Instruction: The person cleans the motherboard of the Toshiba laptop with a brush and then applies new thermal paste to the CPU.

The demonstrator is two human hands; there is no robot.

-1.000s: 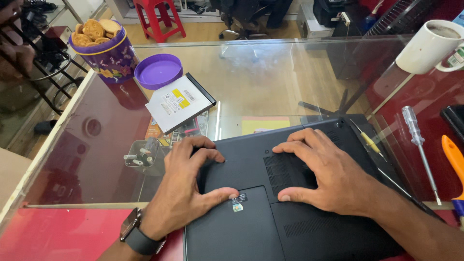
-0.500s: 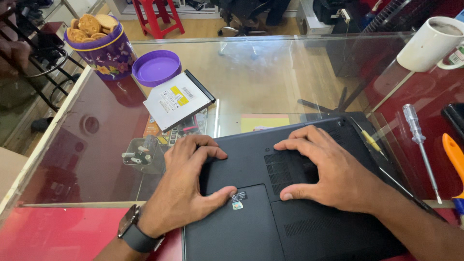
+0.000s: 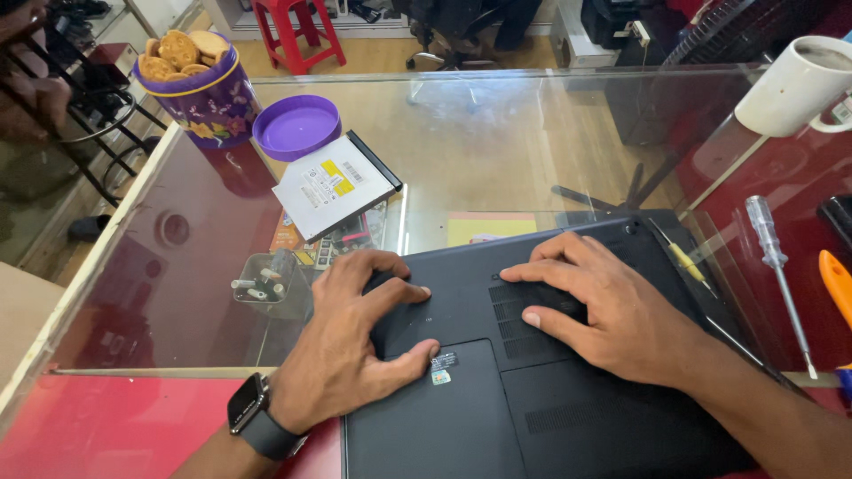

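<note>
Pressing flat on upturned black laptop, lying underside-up on glass table. Left hand splayed, thumb beside bottom-panel seam. Right hand fingers spread over vents. Possibly prying; best kept even, gentle.

purple biscuit tin far left | 2 small stickers on laptop

My hands cover part of the laptop, and its near edge runs off the bottom of my view. The mug and the orange tool are cut by the right edge. I can't make out the small parts in the clear cup.
</note>
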